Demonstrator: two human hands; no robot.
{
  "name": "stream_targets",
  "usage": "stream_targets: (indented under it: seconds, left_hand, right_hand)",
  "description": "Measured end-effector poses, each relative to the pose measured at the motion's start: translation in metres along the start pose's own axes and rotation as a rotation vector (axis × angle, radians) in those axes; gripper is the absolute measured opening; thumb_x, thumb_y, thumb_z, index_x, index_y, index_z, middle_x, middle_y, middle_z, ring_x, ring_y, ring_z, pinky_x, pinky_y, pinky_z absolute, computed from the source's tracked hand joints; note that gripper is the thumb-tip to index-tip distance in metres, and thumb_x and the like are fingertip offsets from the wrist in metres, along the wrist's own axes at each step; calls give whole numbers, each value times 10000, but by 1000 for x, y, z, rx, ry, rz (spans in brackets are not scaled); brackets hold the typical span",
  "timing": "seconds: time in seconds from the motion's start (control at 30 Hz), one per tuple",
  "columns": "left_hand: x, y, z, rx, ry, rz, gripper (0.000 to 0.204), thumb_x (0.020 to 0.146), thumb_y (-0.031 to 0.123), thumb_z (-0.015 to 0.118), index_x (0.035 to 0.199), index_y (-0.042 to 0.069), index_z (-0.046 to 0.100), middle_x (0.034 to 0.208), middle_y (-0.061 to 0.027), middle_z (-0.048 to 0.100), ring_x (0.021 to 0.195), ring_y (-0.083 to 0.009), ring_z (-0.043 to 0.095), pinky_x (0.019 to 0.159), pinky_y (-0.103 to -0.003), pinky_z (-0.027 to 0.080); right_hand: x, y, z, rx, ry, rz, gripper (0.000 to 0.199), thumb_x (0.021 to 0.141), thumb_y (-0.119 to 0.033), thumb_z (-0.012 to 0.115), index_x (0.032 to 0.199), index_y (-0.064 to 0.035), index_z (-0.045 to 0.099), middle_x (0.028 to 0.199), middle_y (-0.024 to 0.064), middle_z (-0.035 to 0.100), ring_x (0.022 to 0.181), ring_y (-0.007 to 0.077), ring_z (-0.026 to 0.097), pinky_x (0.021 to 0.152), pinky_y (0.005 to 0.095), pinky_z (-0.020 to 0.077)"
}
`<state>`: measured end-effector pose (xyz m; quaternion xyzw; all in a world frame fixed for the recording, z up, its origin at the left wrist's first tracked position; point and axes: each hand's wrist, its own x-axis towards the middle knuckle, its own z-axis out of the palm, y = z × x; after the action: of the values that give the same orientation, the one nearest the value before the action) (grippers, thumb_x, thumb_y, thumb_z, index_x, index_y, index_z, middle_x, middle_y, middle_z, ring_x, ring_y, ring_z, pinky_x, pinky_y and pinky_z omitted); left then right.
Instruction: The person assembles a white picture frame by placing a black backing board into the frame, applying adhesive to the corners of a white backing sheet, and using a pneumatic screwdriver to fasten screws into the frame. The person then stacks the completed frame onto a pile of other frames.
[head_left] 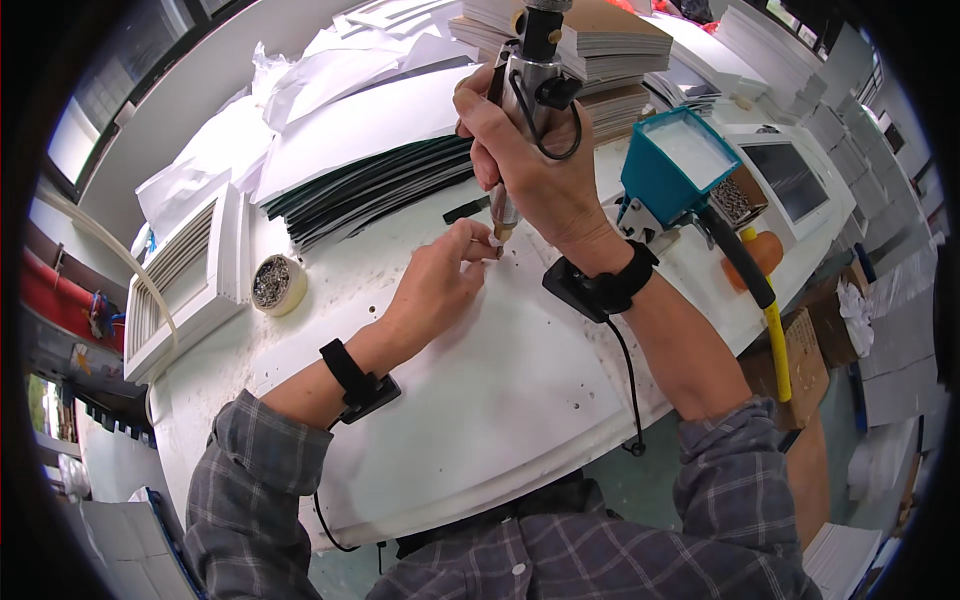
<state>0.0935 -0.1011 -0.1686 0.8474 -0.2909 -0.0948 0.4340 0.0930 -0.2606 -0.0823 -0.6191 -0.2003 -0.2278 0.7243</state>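
My right hand (pixel 545 185) grips a silver, upright air screwdriver (pixel 533 80), its tip pointing down at the white worktable (pixel 330 500). Close against that tip, the fingers of my left hand (pixel 435 290) are pinched together on a small white piece (pixel 489 241), mostly hidden by the fingertips. Both wrists carry black straps with small black boxes and cords. Under my left hand lies a flat white panel (pixel 470 385) with a few small dark specks. A short black strip (pixel 466 210) rests just beyond the fingers.
A tub of small metal fasteners (pixel 278 284) and a white louvred frame (pixel 185 285) stand left. Behind are stacked sheets (pixel 375 165) and boards (pixel 620 55). At right are a teal hopper-shaped tool (pixel 650 165) with a yellow hose (pixel 777 350), a fastener box (pixel 738 198) and a dark-paned frame (pixel 787 180).
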Motion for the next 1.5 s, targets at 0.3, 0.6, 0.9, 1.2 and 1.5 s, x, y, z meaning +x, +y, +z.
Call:
stream_targets:
  seconds: [0.3, 0.6, 0.9, 1.2, 1.5]
  left_hand:
    - [3, -6, 6, -34, -5, -52, 271, 1016, 54, 537, 1285, 15, 537, 1153, -119, 764, 1016, -240, 712, 937, -349, 534]
    - [-24, 7, -13, 547, -170, 193, 464, 991, 146, 607, 1409, -35, 520, 1411, -203, 606, 1354, -384, 525, 1106, -453, 453]
    - [-27, 8, -13, 797, -242, 314, 539, 987, 214, 616, 1435, -67, 509, 1491, -193, 520, 1429, -413, 460, 1152, -465, 411]
    - [-34, -5, -23, 797, -210, 365, 506, 992, 216, 625, 1426, -29, 535, 1485, -187, 538, 1405, -405, 484, 1115, -468, 437]
    - [-150, -8, -119, 612, 38, 29, 257, 940, 98, 720, 1194, 66, 722, 1069, -127, 723, 992, -315, 686, 868, -402, 553]
  right_hand:
    - [-1, 12, -7, -10, 2, 11, 178, 982, -216, 712, 997, -42, 680, 779, 26, 640, 540, 47, 565, 486, 223, 453]
    - [-1, 14, -9, -9, -49, 44, 189, 984, -242, 711, 960, -59, 673, 746, 12, 639, 539, 43, 567, 488, 218, 460]
    - [-2, 23, -8, 2, -61, 120, 245, 934, -266, 756, 814, -81, 649, 601, -37, 589, 508, 38, 540, 459, 233, 427]
    - [-7, 27, 5, -70, -175, 143, 203, 967, -239, 740, 1010, -57, 661, 735, 17, 642, 551, 37, 539, 518, 220, 439]
    - [-20, -34, 1, -91, 18, -29, 316, 1019, -314, 657, 1170, -37, 644, 889, 27, 628, 548, 27, 483, 529, 230, 404]
